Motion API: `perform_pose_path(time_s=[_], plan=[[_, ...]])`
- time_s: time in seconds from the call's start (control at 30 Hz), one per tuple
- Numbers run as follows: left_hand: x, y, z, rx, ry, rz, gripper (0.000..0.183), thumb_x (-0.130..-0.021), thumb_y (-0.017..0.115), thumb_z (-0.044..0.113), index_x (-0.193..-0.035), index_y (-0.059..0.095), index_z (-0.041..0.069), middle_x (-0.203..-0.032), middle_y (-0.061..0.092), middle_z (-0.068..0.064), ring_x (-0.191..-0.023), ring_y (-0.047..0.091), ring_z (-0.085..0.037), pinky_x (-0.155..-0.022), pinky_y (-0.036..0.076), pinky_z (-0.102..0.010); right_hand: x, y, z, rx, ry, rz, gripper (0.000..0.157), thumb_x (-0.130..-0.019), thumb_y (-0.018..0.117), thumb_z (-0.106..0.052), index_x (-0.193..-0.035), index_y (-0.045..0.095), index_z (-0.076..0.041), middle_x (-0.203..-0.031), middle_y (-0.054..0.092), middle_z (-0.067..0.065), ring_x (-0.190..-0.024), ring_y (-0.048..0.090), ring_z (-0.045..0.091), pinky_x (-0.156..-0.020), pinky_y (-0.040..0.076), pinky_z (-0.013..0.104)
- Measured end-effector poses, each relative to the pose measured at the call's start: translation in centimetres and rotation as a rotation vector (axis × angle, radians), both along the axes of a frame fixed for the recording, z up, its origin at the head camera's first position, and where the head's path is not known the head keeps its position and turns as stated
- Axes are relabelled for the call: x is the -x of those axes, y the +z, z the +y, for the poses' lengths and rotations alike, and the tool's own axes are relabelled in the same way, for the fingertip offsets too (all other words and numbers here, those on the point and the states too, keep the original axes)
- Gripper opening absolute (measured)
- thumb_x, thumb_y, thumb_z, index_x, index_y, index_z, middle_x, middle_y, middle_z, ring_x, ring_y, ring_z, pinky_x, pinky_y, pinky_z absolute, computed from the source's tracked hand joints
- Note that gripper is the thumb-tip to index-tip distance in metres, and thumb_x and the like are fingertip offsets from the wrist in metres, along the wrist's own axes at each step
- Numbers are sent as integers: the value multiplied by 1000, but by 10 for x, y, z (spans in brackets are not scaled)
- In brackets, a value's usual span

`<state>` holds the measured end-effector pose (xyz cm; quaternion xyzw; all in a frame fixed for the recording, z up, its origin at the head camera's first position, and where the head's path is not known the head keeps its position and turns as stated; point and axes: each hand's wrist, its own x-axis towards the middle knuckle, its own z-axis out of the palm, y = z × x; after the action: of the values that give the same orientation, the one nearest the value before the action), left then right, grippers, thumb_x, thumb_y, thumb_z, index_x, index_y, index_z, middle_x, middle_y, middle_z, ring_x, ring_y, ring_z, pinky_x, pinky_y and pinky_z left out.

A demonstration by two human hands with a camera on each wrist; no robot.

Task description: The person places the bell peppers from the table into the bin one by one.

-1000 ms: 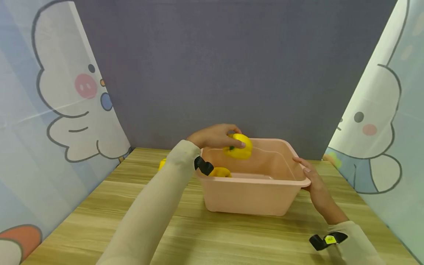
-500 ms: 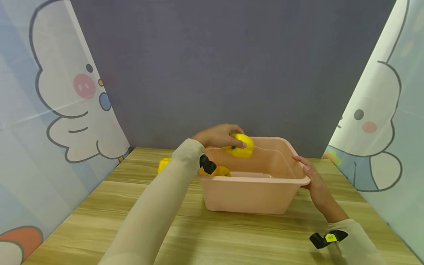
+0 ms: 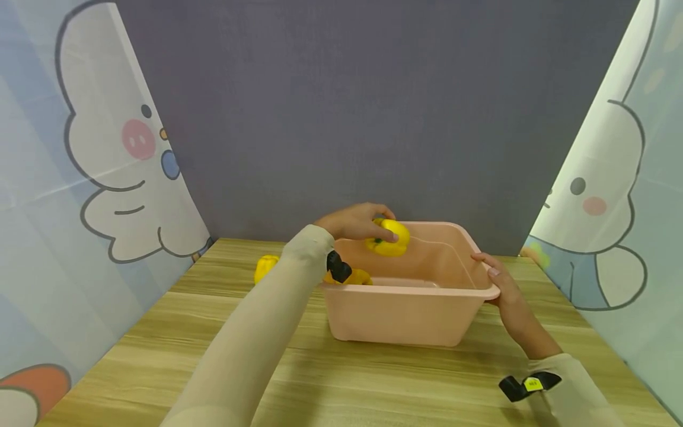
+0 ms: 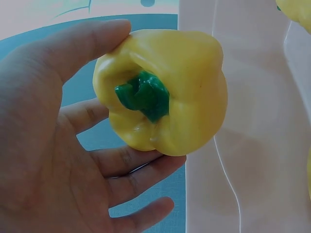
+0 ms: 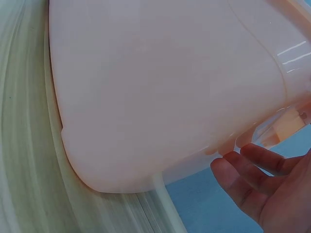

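A yellow bell pepper (image 3: 396, 240) with a green stem is held by my left hand (image 3: 352, 221) over the back left part of a pink plastic basin (image 3: 402, 317). In the left wrist view the thumb lies on one side of the bell pepper (image 4: 194, 97) and fingers on the other. Inside the basin at the left, more yellow pepper (image 3: 361, 277) shows, partly hidden by the left wrist. My right hand (image 3: 509, 305) holds the basin's right rim. In the right wrist view the fingertips of the right hand (image 5: 267, 182) touch the outer wall of the basin (image 5: 160, 97).
Another yellow pepper (image 3: 265, 265) sits on the wood-grain table (image 3: 176, 332), left of the basin and partly behind the left sleeve. A dark grey panel (image 3: 341, 107) rises behind. Cartoon-printed curtains (image 3: 123, 237) flank both sides.
My left hand has shifted slightly right with the bell pepper. More of the pepper on the table now shows beside the sleeve. The right hand and the basin look unmoved.
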<state>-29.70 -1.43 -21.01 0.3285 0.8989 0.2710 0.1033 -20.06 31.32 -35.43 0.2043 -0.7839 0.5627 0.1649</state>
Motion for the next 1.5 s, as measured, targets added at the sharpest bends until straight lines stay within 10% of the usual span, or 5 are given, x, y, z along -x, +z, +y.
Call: perform_pose_path(time_s=[0.8,1.5], plan=[[-1,5,8,-39,-21,40,36,-101,61,37,-130,64,16,-126,61,0,-112,58,-17,-96,48,-39,1,0,1,-2,-8,-11,46,-110,21,-32,-148,42,-17,-129,50,-7,-99,62,10,-73,53,29],[-6,15,-38,-80,47,51,33,-102,58,38,-129,63,19,-128,61,-1,-113,59,-18,-96,49,-41,-1,2,2,-35,35,3,43,-111,20,-29,-148,39,-18,-132,45,-5,-99,61,10,-73,53,28]])
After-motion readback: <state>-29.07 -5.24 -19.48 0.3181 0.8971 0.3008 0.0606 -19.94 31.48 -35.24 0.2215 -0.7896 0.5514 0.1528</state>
